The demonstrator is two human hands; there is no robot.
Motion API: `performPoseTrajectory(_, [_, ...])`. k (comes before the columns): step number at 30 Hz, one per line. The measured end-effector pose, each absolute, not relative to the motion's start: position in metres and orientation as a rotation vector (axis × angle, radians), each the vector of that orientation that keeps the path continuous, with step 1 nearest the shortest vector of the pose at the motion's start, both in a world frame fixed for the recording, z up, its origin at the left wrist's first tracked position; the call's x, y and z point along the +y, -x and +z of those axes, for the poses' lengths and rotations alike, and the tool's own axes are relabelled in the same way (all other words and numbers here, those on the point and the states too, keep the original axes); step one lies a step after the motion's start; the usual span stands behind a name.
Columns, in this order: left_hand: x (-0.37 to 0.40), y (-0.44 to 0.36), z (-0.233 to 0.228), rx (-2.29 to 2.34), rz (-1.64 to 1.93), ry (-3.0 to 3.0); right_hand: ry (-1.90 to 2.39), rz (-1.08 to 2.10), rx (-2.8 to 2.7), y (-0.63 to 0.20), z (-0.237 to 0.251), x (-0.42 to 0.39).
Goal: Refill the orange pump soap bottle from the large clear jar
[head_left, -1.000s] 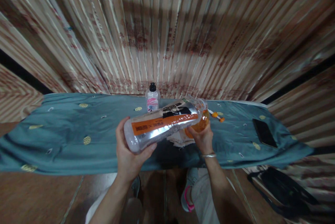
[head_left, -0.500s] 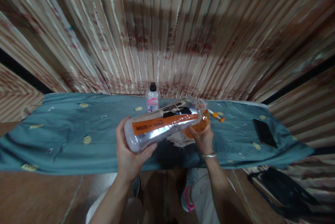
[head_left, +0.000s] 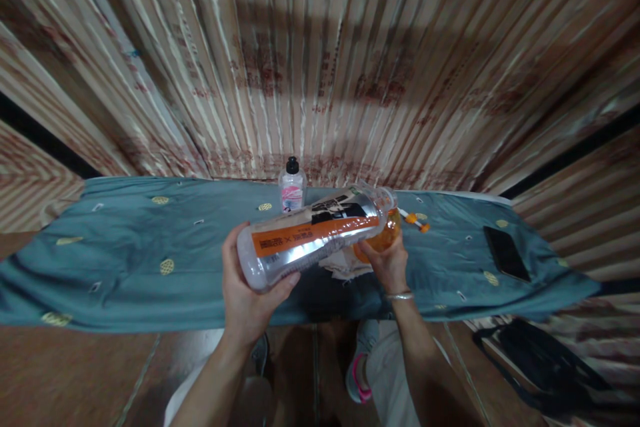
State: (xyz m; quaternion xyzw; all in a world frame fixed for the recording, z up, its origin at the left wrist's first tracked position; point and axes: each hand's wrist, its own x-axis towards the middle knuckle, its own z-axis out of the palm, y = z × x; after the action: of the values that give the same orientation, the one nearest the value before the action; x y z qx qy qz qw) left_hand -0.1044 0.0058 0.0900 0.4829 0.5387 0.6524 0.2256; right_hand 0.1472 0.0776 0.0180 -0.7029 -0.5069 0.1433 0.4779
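Note:
My left hand [head_left: 253, 300] is wrapped round the base of a large clear plastic bottle [head_left: 310, 237] with an orange, silver and black label. The bottle is tilted, its open neck pointing right and slightly up in the picture. My right hand [head_left: 387, 264] grips an orange bottle [head_left: 385, 234], partly hidden behind the big bottle's neck, so I cannot make out its top. Beneath the two bottles, a crumpled whitish cloth [head_left: 347, 264] lies on the table. Just beyond the big bottle stands a small clear bottle with a black cap [head_left: 292, 187] and a pink label.
The long table wears a teal cloth [head_left: 125, 247]. An orange-and-white pump head [head_left: 414, 219] lies right of the orange bottle. Farther right is a black phone [head_left: 505, 252]. A striped curtain [head_left: 320, 67] hangs behind, and a dark bag [head_left: 550, 360] sits on the floor at right.

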Motion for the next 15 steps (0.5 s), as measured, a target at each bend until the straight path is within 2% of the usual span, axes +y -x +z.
performPoseTrajectory(15, [0.007, 0.1048, 0.0906, 1.497, 1.805, -1.33, 1.703, 0.339, -1.243, -0.1473, 0.0171, 0.0774])
